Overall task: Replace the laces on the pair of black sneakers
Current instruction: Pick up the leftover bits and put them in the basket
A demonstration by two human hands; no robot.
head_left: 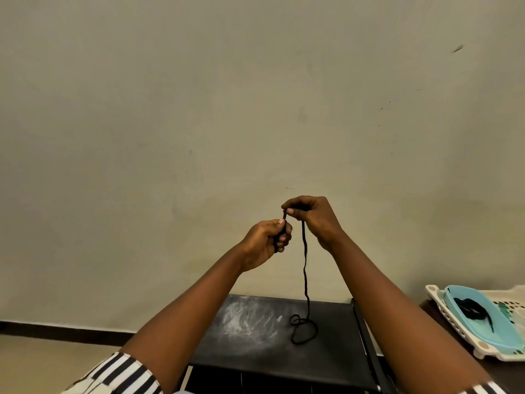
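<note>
I hold a black lace (305,268) up in front of the wall with both my hands. My left hand (265,243) has its fingers (284,237) curled round one end of the lace. My right hand (311,216) pinches the lace a little higher up. From there the lace hangs straight down, and its far end lies in a loose curl on the dark bench (255,336) below.

I cannot see the black sneakers at all, so I cannot tell if any lace is in them yet. To my right there is a white basket (460,334) with a blue tray (483,317) in it, and another black lace (471,309) lies in the tray. I think this means I am near the start or the middle. The lace in my hands is not in a shoe, so threading it through the holes is still left to do.
</note>
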